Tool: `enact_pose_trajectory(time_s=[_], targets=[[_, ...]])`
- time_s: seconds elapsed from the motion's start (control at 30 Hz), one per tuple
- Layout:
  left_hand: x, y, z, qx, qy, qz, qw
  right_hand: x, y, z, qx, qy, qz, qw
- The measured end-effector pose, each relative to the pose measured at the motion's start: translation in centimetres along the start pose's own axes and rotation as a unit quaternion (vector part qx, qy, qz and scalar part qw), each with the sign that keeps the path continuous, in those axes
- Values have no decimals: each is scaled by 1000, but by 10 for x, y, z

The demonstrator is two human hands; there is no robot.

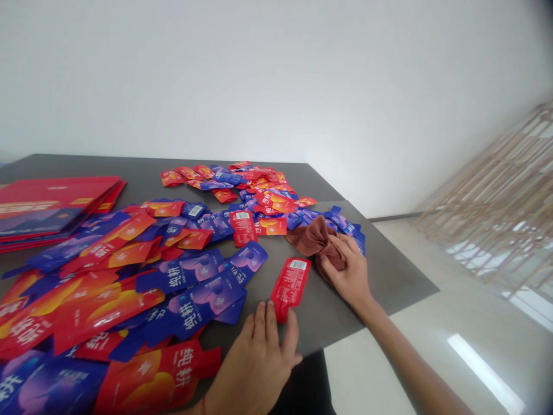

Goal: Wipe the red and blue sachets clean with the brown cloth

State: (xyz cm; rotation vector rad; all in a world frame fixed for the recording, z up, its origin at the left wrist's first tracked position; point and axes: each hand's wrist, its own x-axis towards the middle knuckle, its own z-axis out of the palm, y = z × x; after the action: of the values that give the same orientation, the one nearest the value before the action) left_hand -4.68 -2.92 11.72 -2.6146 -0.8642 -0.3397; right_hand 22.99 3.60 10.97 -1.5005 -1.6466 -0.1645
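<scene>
Head view: your L hand (259,363) is at the near end of a red pouch (292,282), fingertips touching its edge; thumb apart from the fingers, w/ the pouch end between. Can't tell if it's pinched. Pouch lies flat on the grey table (393,271), printed back up, barcode at the far end, approx. betw. your two hands.

Your R hand (348,271) has fingers & thumb clamped on a bunched brown cloth (317,239), just beyond the pouch & to its R. Blue pouches (341,219) lie right behind the cloth.

To your L: big overlapping pile of red & blue pouches (185,276), nearest ones by your L forearm. Farther back, a smaller mixed heap (270,187). Flat red packages (56,202) stacked far L. White wall (259,75) behind; slatted rack (496,190) off R, blurred.
</scene>
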Motion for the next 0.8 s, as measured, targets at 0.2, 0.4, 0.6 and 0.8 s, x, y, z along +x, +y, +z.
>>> enact_pose_trajectory(time_s=[0.2, 0.4, 0.6, 0.8], targets=[[4, -6, 2, 30, 17, 29, 999, 0, 0, 0, -2, 2, -3, 1000], [5, -7, 8, 19, 37, 31, 999, 1, -1, 0, 1, -1, -1, 1000], [4, -6, 9, 9, 59, 26, 998, 0, 1, 1, -4, 8, -3, 1000], [8, -9, 8, 14, 65, 39, 997, 0, 2, 0, -1, 5, -2, 1000]])
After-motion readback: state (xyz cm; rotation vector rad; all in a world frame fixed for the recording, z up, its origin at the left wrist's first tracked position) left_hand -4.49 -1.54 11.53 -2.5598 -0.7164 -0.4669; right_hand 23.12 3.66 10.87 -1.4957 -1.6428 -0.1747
